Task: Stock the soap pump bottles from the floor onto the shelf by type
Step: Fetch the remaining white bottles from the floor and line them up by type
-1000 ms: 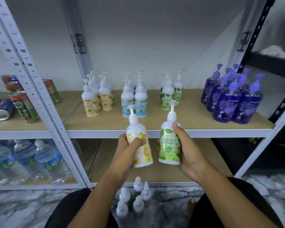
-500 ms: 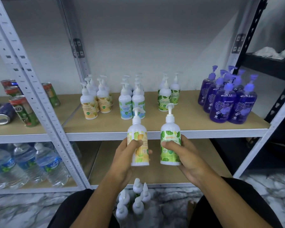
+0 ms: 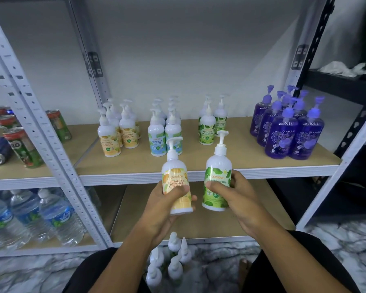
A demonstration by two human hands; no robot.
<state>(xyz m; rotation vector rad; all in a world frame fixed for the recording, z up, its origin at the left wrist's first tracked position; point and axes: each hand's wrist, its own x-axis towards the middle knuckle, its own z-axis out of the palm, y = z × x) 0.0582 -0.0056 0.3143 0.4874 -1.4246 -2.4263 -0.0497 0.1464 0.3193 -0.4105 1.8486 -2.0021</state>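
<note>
1. grips an orange-label pump bottle point(image 3: 175, 178) in the left hand point(image 3: 161, 212), upright before the shelf point(image 3: 283, 171) edge.
2. grips a green-label pump bottle point(image 3: 218, 166) in the right hand point(image 3: 245, 204), just beside it.

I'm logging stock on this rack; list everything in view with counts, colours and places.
Shelf: one, white frame, tan boards.
Yellow-label bottles: about five, white, upper board, leftmost group.
Blue-label bottles: about six, white, next group rightward.
Green-label bottles: three, white, third group.
Purple bottles: about seven, purple, right end.
Floor bottles: about six, white pumps, floor, bottom centre.
Cans: about five, red-green and blue, left bay.
Water bottles: at least three, clear, lower left board.
Cloth: one, white, dark rack at right.
Held yellow bottle: one, white, left hand.
Held green bottle: one, white, right hand.
Left hand: one, gripping, centre foreground.
Right hand: one, gripping, centre foreground.
</note>
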